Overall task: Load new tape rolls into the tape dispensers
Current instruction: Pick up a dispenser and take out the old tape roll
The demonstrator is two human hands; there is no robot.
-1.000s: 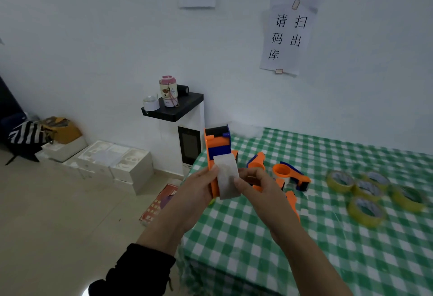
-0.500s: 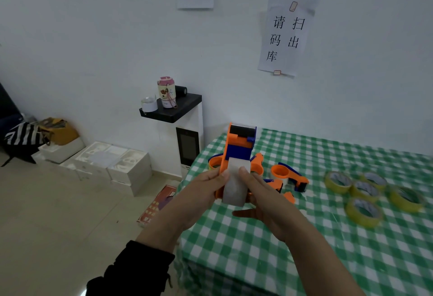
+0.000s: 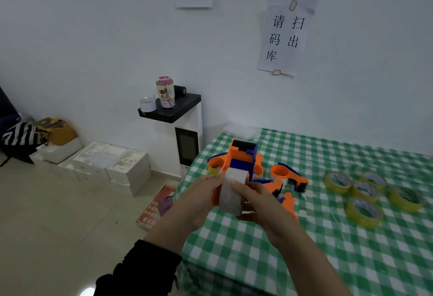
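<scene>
The wide whitish tape roll [image 3: 232, 192] sat in the orange-and-blue plastic tape dispenser [image 3: 242, 158], both held above the near-left corner of the green-checked worktop [image 3: 304, 260]. The step looked like seating the roll on its hub, with threading the free end toward the dispenser's top likely next. The left hand [image 3: 199, 199] gripped the dispenser's orange frame, while the right hand [image 3: 260, 204] pinched the roll, thumb on its face, fingers curled beneath.

Table [image 3: 328, 260], draped in a green-and-white checked cloth [image 3: 234, 260], is carrying several orange-and-blue tape dispensers [image 3: 289, 177], which are lying loose near its far left corner. A cluster of yellow tape rolls [image 3: 363, 212] is lying flat to their right, the rolls sitting just beside or touching one another.
</scene>
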